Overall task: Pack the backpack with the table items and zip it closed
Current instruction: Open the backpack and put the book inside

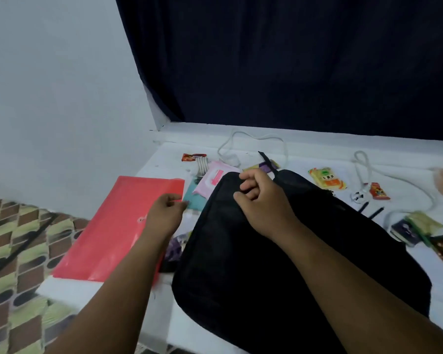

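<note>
- Backpack (pixel 253 246) lies flat under our right hand (pixel 260 200), whose curled fingers grip its top edge.
- Left hand (pixel 165 213) hangs loosely curled, holding nothing, over the red folder (pixel 108 226).
- Risk: zipper unfound, bag shoves the wipes pack (pixel 212 181) beyond our knuckles.

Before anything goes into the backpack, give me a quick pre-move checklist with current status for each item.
1. Backpack flat on the table: ok.
2. Backpack open for loading: cannot tell; no opening shows.
3. Right hand at the backpack's top edge: ok; whether it holds a zipper pull, cannot tell.
4. Left hand free: cannot tell; fingers curled near the red folder's edge.
5. Items within reach: ok; pink wipes pack and yellow packet lie beside the backpack.
</note>
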Demonstrator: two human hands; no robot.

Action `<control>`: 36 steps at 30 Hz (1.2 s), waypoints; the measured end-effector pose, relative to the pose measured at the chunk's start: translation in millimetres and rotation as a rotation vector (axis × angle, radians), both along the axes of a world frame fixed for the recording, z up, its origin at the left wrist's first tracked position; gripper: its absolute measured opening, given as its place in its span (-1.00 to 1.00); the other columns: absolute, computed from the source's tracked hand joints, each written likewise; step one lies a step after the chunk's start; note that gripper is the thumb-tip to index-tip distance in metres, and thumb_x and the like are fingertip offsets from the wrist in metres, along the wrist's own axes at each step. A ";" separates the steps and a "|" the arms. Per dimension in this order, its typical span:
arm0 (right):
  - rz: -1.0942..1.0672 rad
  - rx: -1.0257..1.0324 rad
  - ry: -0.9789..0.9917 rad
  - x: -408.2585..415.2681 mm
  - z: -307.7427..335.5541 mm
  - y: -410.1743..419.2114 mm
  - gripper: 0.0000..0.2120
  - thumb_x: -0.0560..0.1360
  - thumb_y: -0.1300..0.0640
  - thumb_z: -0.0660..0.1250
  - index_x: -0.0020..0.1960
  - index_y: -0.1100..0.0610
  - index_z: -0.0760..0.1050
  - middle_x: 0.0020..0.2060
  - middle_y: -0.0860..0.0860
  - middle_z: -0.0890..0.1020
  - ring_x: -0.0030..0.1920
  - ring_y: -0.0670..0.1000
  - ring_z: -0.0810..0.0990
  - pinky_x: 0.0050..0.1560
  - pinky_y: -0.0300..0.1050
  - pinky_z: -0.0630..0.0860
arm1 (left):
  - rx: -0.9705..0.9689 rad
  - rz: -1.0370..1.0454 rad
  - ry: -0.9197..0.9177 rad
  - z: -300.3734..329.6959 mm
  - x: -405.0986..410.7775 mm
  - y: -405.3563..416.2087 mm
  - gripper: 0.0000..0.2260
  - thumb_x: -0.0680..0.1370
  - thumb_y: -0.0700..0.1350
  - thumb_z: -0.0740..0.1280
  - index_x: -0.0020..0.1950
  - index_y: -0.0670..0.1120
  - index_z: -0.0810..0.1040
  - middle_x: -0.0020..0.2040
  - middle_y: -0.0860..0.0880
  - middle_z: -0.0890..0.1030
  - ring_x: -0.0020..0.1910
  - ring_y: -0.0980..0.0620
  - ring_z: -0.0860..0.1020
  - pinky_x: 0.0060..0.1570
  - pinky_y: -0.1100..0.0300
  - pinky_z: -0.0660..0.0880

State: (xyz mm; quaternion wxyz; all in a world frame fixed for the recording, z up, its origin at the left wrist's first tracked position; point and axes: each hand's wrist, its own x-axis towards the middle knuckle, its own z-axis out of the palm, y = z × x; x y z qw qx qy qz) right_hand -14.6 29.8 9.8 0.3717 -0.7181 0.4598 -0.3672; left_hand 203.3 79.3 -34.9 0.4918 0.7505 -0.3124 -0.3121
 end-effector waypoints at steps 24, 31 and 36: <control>0.015 -0.147 0.581 29.9 -82.3 16.2 -0.41 0.55 -0.26 0.18 0.48 0.01 0.31 0.40 -0.11 0.33 0.41 -0.04 0.28 0.41 -0.03 0.28 | 0.326 -0.300 -0.243 -35.4 54.2 -78.3 -0.71 0.57 -0.05 0.36 0.07 -0.29 0.57 -0.13 -0.14 0.60 -0.26 -0.04 0.52 -0.39 0.18 0.40; -0.022 -0.231 0.649 29.5 -88.7 20.7 -0.33 0.52 -0.33 -0.05 0.51 0.00 0.26 0.43 -0.12 0.28 0.44 -0.07 0.21 0.40 -0.07 0.19 | 0.144 -0.264 -0.058 -29.0 44.4 -65.0 -0.84 0.58 -0.10 0.34 -0.05 -0.17 0.42 -0.17 -0.08 0.51 -0.23 -0.01 0.48 -0.26 0.14 0.41; -0.037 -0.225 0.606 27.1 -90.4 21.1 -0.36 0.52 -0.33 0.01 0.48 -0.02 0.30 0.41 -0.13 0.31 0.44 -0.09 0.23 0.42 -0.06 0.21 | 0.059 -0.232 0.012 -16.0 45.7 -56.6 -0.76 0.55 -0.19 0.36 -0.17 -0.07 0.30 -0.20 -0.09 0.46 -0.28 -0.01 0.43 -0.35 0.13 0.41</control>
